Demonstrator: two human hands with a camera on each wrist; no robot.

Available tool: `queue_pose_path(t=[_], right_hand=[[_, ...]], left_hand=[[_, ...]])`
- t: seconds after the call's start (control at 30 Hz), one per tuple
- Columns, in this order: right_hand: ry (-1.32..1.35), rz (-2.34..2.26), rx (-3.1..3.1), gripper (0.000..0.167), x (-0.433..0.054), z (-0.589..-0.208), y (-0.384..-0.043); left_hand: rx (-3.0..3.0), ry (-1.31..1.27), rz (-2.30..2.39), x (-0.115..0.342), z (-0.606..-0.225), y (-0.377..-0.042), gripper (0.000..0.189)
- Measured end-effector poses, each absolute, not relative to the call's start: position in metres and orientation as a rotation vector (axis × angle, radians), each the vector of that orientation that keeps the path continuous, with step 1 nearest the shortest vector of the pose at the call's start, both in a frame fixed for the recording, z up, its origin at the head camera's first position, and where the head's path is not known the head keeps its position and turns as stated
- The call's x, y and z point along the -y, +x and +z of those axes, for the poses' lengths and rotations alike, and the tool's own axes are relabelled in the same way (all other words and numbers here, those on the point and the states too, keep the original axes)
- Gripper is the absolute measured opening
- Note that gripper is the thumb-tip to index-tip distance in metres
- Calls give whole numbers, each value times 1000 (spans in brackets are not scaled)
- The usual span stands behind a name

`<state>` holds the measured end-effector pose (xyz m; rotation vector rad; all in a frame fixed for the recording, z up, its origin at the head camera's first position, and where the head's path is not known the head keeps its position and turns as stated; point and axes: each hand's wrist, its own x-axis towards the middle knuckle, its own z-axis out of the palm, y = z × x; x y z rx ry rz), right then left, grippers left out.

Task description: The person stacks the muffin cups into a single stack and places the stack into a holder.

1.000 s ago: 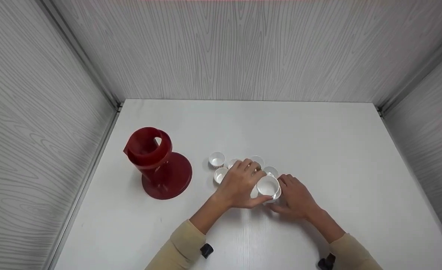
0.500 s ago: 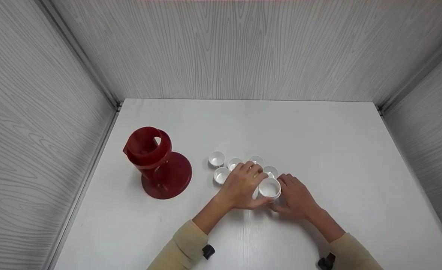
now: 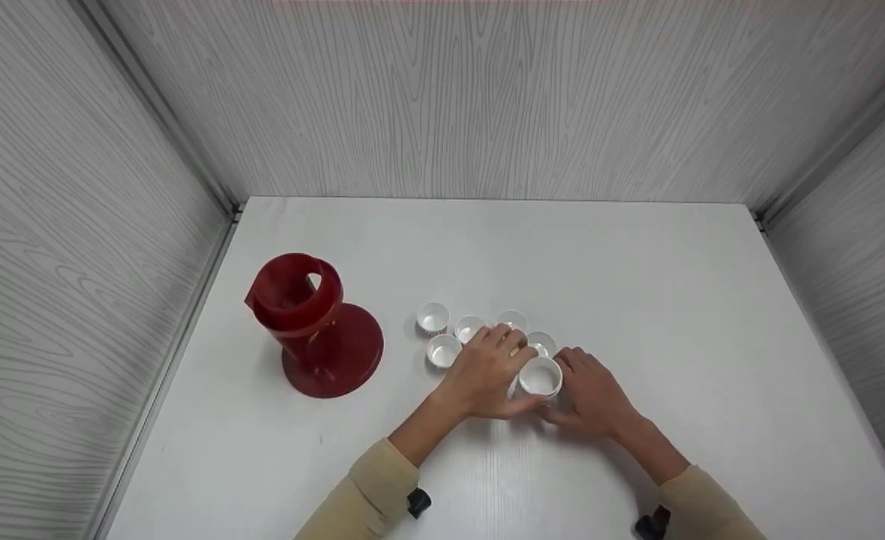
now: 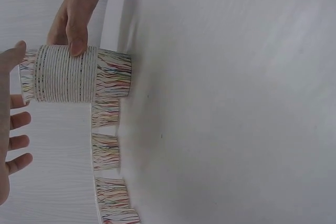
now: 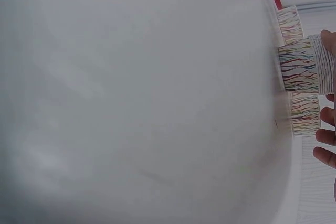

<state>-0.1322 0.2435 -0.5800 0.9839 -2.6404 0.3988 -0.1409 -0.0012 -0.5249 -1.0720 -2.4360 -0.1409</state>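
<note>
An upright stack of paper baking cups (image 3: 541, 377) with wavy coloured stripes stands between both hands. My left hand (image 3: 487, 377) pinches the topmost cup, thumb on the near side of its rim, as the left wrist view shows. My right hand (image 3: 595, 395) grips the same stack lower down, its thumb (image 4: 77, 44) against the layered rims. In the right wrist view the striped side of the lowest cup (image 5: 298, 67) shows below that hand. Single baking cups (image 3: 443, 351) stand close by to the left and behind, some partly hidden by my left hand.
A red plastic stand (image 3: 345, 349) with a round base and a funnel-like top (image 3: 292, 292) is at the left of the white table (image 3: 637, 270). Grey wood-grain panels (image 3: 442, 97) border the table at the back and sides.
My left hand has shifted slightly right and brought its cup down into line with the stack. Earlier the cup sat offset from it. My right hand has stayed in place.
</note>
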Motion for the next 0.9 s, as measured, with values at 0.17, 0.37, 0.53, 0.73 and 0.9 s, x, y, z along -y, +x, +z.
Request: queue_pose_path(t=[0.17, 0.37, 0.53, 0.73, 0.9], right_hand=[[1000, 379, 2618, 68, -243, -581, -133], [1010, 367, 2597, 69, -243, -581, -133], [1010, 363, 2602, 70, -243, -581, -133], [1033, 361, 2564, 69, -243, -582, -134], [1049, 365, 2519, 68, -243, -583, -136]], left_hand=[[2440, -1071, -109, 1, -527, -140, 61], [2450, -1079, -123, 0, -530, -141, 62], [2449, -1086, -126, -2, -533, -142, 61], [2456, -1085, -114, -2, -535, -142, 62], [2469, -1075, -117, -2, -538, -141, 64]])
